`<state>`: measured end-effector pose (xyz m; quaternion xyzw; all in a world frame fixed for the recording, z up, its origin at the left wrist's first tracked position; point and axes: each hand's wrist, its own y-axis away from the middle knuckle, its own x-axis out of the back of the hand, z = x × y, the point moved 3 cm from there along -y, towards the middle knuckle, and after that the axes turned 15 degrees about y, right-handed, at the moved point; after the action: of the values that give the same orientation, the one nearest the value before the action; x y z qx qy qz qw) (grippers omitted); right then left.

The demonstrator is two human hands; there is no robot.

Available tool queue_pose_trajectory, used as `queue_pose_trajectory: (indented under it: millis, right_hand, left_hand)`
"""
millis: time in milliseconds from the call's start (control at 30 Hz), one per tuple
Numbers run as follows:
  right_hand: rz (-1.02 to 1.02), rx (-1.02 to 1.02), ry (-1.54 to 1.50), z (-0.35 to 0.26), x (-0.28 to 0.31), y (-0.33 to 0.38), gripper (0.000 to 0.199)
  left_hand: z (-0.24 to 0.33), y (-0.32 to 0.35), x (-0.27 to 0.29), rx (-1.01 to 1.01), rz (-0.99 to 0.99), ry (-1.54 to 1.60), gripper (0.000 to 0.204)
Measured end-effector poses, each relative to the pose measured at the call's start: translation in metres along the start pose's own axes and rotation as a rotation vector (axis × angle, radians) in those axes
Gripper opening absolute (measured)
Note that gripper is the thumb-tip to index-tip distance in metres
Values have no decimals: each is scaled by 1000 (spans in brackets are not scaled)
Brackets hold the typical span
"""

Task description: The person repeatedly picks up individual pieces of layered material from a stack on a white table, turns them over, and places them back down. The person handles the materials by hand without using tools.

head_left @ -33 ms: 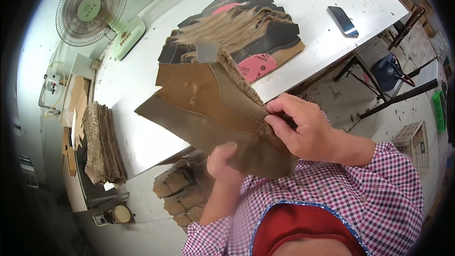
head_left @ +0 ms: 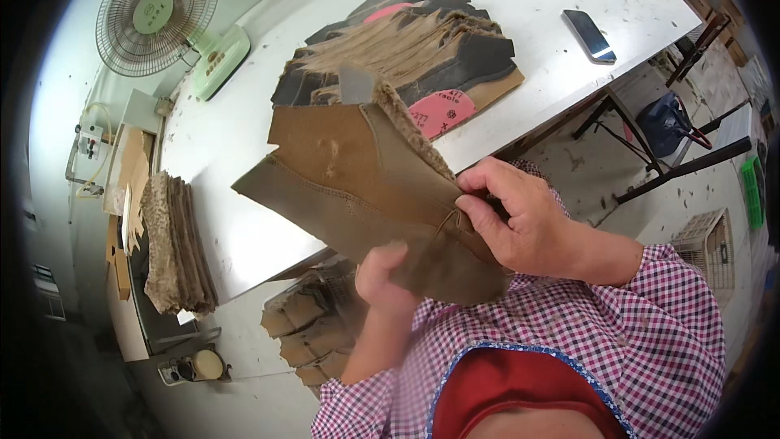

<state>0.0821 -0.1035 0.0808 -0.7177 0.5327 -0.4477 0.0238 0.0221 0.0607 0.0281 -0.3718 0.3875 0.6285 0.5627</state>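
A brown boot upper is held up in front of me, above the near edge of the white table. Fleece lining shows along one edge, and a loose thread or lace lies near its lower right. My right hand is closed there, thumb and forefinger pinching the edge below the fleece. From underneath, my left hand supports the piece with its thumb on the front; its other fingers are hidden behind. Past the upper lies a stack of dark, fleece-lined pieces, with a round pink card on its near side.
A phone lies on the white table, right of the stack. A green fan stands far left. Folded fleece pieces hang at the left. Brown uppers are piled below the table edge. A dark bag sits at right.
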Motion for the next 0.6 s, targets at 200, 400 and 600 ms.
queue_pose_trajectory:
  millis: [200, 400, 600]
  right_hand:
    - [-119, 1, -49, 9, -3, -2, 11]
    - [-171, 46, 16, 17, -4, -7, 9]
    - [-221, 62, 4, 38, -24, -2, 8]
  left_hand:
    - [5, -5, 0, 60, -9, -108, 65]
    - [15, -17, 12, -159, -35, -29, 62]
    - [39, -52, 32, -107, 85, 143, 49]
